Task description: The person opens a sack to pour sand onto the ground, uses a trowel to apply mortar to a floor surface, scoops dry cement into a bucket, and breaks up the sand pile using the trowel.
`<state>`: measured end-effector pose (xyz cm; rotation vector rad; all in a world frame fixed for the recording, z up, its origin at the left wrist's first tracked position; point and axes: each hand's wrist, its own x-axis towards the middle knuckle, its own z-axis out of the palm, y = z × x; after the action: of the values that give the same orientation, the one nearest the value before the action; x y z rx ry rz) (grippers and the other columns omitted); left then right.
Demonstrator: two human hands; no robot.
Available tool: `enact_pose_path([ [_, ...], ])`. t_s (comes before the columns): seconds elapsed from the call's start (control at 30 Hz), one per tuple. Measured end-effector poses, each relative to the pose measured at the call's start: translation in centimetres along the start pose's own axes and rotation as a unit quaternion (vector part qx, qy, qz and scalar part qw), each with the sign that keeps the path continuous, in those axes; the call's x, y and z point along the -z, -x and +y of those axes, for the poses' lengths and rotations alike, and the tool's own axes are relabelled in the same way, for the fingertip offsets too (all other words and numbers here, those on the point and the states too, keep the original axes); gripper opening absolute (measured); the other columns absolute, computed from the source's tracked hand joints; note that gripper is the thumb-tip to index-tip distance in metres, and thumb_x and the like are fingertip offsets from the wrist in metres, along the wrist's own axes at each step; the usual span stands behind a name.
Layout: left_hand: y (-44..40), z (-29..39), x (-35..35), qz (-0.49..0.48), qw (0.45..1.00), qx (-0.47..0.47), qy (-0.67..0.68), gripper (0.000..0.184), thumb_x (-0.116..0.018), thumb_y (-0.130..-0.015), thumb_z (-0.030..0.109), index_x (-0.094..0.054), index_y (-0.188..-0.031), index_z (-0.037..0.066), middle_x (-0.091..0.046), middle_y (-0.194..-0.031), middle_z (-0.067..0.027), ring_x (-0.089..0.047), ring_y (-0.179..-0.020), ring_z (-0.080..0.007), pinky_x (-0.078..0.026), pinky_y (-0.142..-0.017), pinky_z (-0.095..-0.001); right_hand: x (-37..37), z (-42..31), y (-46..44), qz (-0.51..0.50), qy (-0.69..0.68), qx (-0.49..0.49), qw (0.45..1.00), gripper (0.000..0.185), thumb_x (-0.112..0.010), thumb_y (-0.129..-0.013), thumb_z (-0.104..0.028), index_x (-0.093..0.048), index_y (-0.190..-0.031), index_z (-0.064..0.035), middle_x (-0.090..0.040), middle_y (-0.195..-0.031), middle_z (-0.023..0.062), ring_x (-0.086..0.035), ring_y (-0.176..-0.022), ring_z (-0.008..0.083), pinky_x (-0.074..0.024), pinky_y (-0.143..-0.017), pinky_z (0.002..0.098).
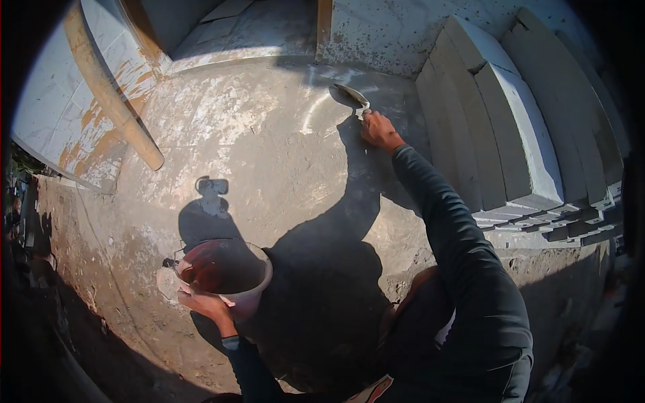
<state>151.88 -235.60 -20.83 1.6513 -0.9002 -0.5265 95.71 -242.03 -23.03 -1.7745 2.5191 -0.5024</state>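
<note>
My right hand is stretched far forward, closed around the handle of a trowel. The trowel's metal blade points away to the left, low over the concrete floor; I cannot tell whether it touches. Close to my body, my left hand grips the near rim of a reddish bucket. The bucket tilts a little, and its inside is mostly in shadow, so the contents are unclear. A pale rough lump shows beside the bucket's left side.
Grey blocks are stacked along the right. A wooden pole leans at the left by a pale stained panel. A doorway opens at the back, beside a spattered wall. My shadow covers the middle floor.
</note>
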Motion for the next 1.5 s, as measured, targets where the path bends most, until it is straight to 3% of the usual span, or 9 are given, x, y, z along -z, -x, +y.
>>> enact_pose_path([
  [0.1,-0.2,1.7,0.3,-0.029,0.996,0.063,0.057,0.030,-0.047,-0.088,0.009,-0.040,-0.107,-0.013,-0.049,-0.103,-0.0231,-0.056,-0.087,-0.0289,-0.052,-0.080,-0.0401,2.0,-3.3,2.3,-0.061,-0.021,0.128,0.990,0.021,-0.056,-0.081,-0.021,-0.059,-0.087,-0.0013,-0.062,-0.084,0.0236,-0.060,-0.082,0.0443,-0.0489,-0.075,0.0499],
  [0.4,0.3,1.5,-0.6,-0.031,0.995,0.061,0.068,0.035,-0.041,-0.091,0.009,-0.044,-0.114,-0.018,-0.054,-0.109,-0.0276,-0.061,-0.093,-0.0329,-0.055,-0.082,-0.0414,2.3,11.2,-5.5,0.096,-0.041,-0.167,0.980,0.033,-0.045,-0.087,-0.016,-0.052,-0.114,0.0019,-0.056,-0.114,0.0227,-0.056,-0.106,0.0422,-0.0464,-0.089,0.0453],
  [0.47,1.2,2.5,-1.4,-0.028,0.995,0.048,0.077,0.035,-0.042,-0.090,0.009,-0.045,-0.112,-0.018,-0.054,-0.108,-0.0277,-0.061,-0.092,-0.0330,-0.055,-0.082,-0.0417,3.7,11.2,-7.3,-0.126,0.001,-0.240,0.963,0.032,-0.045,-0.086,-0.014,-0.052,-0.114,0.0017,-0.055,-0.116,0.0208,-0.054,-0.109,0.0421,-0.0461,-0.090,0.0451],
  [0.93,1.2,1.9,-0.4,-0.018,0.998,0.029,0.050,0.027,-0.044,-0.087,0.008,-0.037,-0.102,-0.014,-0.047,-0.103,-0.0250,-0.058,-0.089,-0.0307,-0.055,-0.075,-0.0392,-2.5,-10.7,13.5,-0.087,-0.173,0.297,0.935,0.025,-0.057,-0.079,-0.014,-0.055,-0.094,0.0058,-0.057,-0.095,0.0268,-0.059,-0.088,0.0435,-0.0465,-0.080,0.0458],
  [1.0,1.1,-0.3,0.6,-0.034,0.998,0.019,0.043,0.035,-0.047,-0.083,0.013,-0.037,-0.102,-0.014,-0.046,-0.103,-0.0249,-0.056,-0.090,-0.0327,-0.051,-0.078,-0.0431,2.5,-11.9,13.0,-0.208,-0.262,0.174,0.926,0.028,-0.054,-0.082,-0.015,-0.052,-0.099,0.0078,-0.057,-0.086,0.0297,-0.055,-0.089,0.0464,-0.0418,-0.079,0.0472],
  [1.03,0.5,-3.1,1.0,-0.068,0.997,-0.032,0.032,0.038,-0.049,-0.080,0.016,-0.038,-0.102,-0.013,-0.046,-0.100,-0.0239,-0.054,-0.089,-0.0343,-0.047,-0.081,-0.0455,3.6,-10.9,12.4,-0.204,-0.246,0.113,0.941,0.036,-0.050,-0.088,-0.018,-0.051,-0.112,0.0083,-0.057,-0.073,0.0172,-0.056,-0.062,0.0253,-0.0460,-0.062,0.0389],
  [1.13,3.3,-0.6,0.9,-0.045,0.997,-0.066,0.003,0.042,-0.049,-0.076,0.021,-0.038,-0.101,-0.011,-0.043,-0.096,-0.0219,-0.049,-0.088,-0.0365,-0.041,-0.085,-0.0486,6.5,-6.2,9.4,-0.197,-0.282,-0.096,0.934,0.041,-0.047,-0.095,-0.034,-0.057,-0.106,0.0044,-0.053,-0.066,0.0054,-0.053,-0.050,0.0131,-0.0414,-0.043,0.0269],
  [1.4,6.2,1.7,0.2,0.007,0.993,-0.082,-0.084,0.043,-0.046,-0.076,0.023,-0.038,-0.103,-0.009,-0.037,-0.103,-0.0215,-0.044,-0.099,-0.0407,-0.038,-0.089,-0.0500,1.4,-11.0,11.6,-0.386,-0.393,-0.058,0.832,0.040,-0.045,-0.097,-0.032,-0.055,-0.120,-0.0010,-0.056,-0.068,0.0043,-0.052,-0.046,0.0103,-0.0447,-0.038,0.0240],
  [1.5,5.9,0.8,0.1,0.015,0.990,-0.094,-0.105,0.042,-0.046,-0.077,0.022,-0.038,-0.104,-0.009,-0.037,-0.105,-0.0216,-0.045,-0.101,-0.0417,-0.038,-0.090,-0.0510,0.8,-17.1,13.7,-0.421,-0.375,0.065,0.823,0.037,-0.042,-0.096,-0.035,-0.056,-0.087,-0.0018,-0.054,-0.066,0.0020,-0.051,-0.052,0.0098,-0.0441,-0.045,0.0270],
])
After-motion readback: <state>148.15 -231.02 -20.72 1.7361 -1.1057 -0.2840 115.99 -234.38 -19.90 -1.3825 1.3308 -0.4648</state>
